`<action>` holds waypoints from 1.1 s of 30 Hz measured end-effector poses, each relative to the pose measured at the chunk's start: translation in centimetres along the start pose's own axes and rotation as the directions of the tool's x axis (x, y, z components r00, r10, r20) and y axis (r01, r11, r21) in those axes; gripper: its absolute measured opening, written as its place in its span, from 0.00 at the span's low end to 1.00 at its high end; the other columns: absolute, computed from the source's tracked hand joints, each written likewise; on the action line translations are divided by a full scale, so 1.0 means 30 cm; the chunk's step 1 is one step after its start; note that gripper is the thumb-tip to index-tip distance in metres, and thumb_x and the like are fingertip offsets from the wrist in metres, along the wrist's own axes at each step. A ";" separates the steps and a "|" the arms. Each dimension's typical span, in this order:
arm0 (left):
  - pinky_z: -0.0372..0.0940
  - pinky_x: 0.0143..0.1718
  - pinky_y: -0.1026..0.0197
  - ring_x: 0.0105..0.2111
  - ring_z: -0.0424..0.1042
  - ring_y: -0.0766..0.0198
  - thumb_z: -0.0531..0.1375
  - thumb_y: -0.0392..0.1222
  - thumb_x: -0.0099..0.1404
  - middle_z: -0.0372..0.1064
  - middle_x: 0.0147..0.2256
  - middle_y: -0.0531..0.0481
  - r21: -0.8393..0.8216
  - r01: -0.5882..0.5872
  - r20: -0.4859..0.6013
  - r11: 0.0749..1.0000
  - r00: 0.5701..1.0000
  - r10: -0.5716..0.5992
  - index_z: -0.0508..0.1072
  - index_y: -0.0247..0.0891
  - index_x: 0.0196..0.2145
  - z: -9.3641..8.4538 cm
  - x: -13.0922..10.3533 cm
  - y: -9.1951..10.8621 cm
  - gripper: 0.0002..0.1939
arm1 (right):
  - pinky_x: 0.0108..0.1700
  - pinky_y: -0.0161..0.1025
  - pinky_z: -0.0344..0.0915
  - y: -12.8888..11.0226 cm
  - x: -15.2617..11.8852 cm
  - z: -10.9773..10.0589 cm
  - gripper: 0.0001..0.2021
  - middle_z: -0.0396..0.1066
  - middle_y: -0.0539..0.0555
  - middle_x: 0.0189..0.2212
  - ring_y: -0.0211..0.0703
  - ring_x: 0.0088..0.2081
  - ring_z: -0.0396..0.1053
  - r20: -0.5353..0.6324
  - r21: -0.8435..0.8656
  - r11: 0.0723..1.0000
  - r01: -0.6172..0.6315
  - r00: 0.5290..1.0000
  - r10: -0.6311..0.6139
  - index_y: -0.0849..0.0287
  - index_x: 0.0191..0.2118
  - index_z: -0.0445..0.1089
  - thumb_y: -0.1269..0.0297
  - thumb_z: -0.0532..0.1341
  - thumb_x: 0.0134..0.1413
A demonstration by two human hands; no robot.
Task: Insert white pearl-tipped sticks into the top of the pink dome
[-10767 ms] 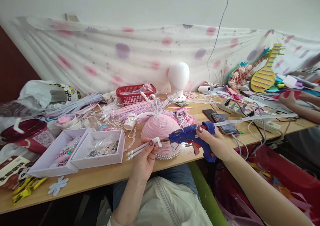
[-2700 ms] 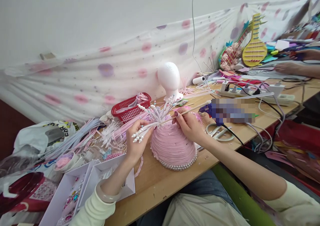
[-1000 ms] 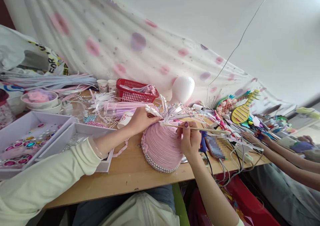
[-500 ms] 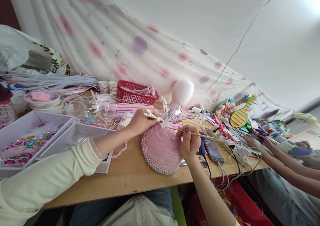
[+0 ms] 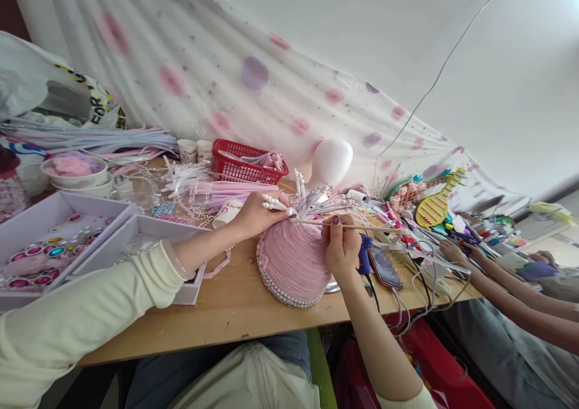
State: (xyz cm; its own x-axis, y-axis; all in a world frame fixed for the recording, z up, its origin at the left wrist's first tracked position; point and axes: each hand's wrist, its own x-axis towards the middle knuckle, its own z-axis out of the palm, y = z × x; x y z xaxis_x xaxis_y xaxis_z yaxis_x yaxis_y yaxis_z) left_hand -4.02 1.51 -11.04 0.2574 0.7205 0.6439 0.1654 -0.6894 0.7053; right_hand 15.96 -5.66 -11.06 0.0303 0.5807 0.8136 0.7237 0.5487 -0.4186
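Note:
A pink ribbed dome [image 5: 294,267] with a pearl-trimmed lower edge stands on the wooden table. Thin stems tipped with beads [image 5: 316,199] rise from its top. My left hand [image 5: 261,214] is closed round a white pearl spray [image 5: 274,202] at the dome's upper left. In a closed grip, my right hand [image 5: 342,244] holds a thin wooden stick [image 5: 375,227] roughly level, its tip touching or very near the dome's top beside my left fingertips.
White trays [image 5: 102,240] of gems and beads lie left. Behind are a red basket [image 5: 251,171], paper cups [image 5: 187,150] and a white foam head [image 5: 332,163]. Rightward are a blue glue gun [image 5: 364,255], phone [image 5: 384,268], cables and another person's hands [image 5: 452,252].
The stick in my right hand has turned from a slant to nearly level. My right hand has risen slightly. The view has shifted a little, and my left hand keeps its grip.

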 end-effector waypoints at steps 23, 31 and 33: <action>0.63 0.28 0.66 0.25 0.71 0.67 0.68 0.36 0.50 0.74 0.23 0.56 0.034 0.004 -0.057 0.999 0.998 -0.002 0.75 0.37 0.20 -0.001 0.008 -0.004 0.05 | 0.22 0.34 0.56 0.024 -0.039 0.006 0.13 0.61 0.45 0.18 0.34 0.19 0.58 -0.016 0.270 0.961 -0.060 0.998 0.067 0.56 0.31 0.63 0.54 0.52 0.64; 0.63 0.28 0.67 0.26 0.71 0.68 0.68 0.34 0.49 0.73 0.22 0.56 0.026 0.028 -0.071 0.999 0.997 -0.026 0.73 0.36 0.18 -0.001 0.010 0.014 0.08 | 0.19 0.32 0.55 0.012 -0.057 0.019 0.11 0.60 0.43 0.17 0.34 0.17 0.59 -0.175 0.375 0.925 0.061 0.985 0.006 0.55 0.35 0.63 0.57 0.51 0.66; 0.63 0.29 0.67 0.26 0.71 0.68 0.68 0.35 0.50 0.73 0.22 0.56 0.027 0.025 -0.066 0.999 0.998 -0.023 0.73 0.36 0.18 -0.001 0.010 0.013 0.08 | 0.20 0.33 0.55 0.008 -0.049 0.013 0.11 0.60 0.43 0.17 0.34 0.17 0.58 -0.160 0.307 0.951 0.042 0.987 0.007 0.56 0.33 0.63 0.57 0.51 0.66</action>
State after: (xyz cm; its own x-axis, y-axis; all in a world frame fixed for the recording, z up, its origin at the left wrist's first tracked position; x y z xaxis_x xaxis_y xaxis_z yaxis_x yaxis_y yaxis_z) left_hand -3.90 1.46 -10.59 0.1899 0.7398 0.6454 0.1977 -0.6728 0.7130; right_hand 15.82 -6.13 -12.53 0.1454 0.4812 0.8645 0.4781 0.7308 -0.4872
